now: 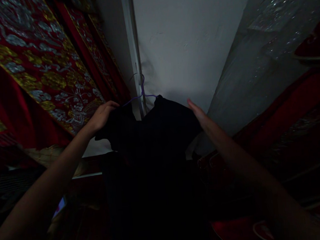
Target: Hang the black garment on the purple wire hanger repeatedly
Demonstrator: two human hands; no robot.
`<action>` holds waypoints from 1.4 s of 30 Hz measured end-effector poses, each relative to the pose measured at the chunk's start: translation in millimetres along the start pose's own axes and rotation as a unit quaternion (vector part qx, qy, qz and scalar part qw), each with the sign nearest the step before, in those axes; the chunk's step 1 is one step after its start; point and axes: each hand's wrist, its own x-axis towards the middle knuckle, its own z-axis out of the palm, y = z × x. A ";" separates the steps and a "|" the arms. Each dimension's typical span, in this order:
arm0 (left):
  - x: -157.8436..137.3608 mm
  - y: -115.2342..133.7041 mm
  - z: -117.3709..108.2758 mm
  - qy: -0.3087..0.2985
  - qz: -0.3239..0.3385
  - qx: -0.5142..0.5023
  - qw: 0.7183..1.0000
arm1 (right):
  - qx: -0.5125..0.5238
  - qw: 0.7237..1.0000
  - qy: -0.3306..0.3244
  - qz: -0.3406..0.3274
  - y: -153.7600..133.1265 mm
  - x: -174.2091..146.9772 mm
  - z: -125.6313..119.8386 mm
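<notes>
A black short-sleeved garment point(156, 138) hangs in front of me on a thin purple hanger point(143, 91). The hanger's hook is up against a narrow pale upright strip point(131, 37) on the wall. At the garment's left shoulder, my left hand point(102, 116) has its fingers closed over the cloth, thumb hidden. My right hand point(199, 114) is by the opposite sleeve, one digit stretched upward and apart from the cloth. Its other fingers are mostly hidden or dark. The garment's lower part merges into deep shadow.
Red cloth with gold and silver embroidery point(53, 69) hangs at the left. On the right is clear plastic sheeting point(255, 60) above more red fabric point(281, 114). A pale wall point(186, 33) stands behind. A small lit screen-like object point(59, 206) shows at lower left.
</notes>
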 end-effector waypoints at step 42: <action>-33.3 77.8 -49.4 0.171 0.048 -0.007 0.984 | 0.132 0.982 -0.007 -0.133 -45.7 11.9 62.4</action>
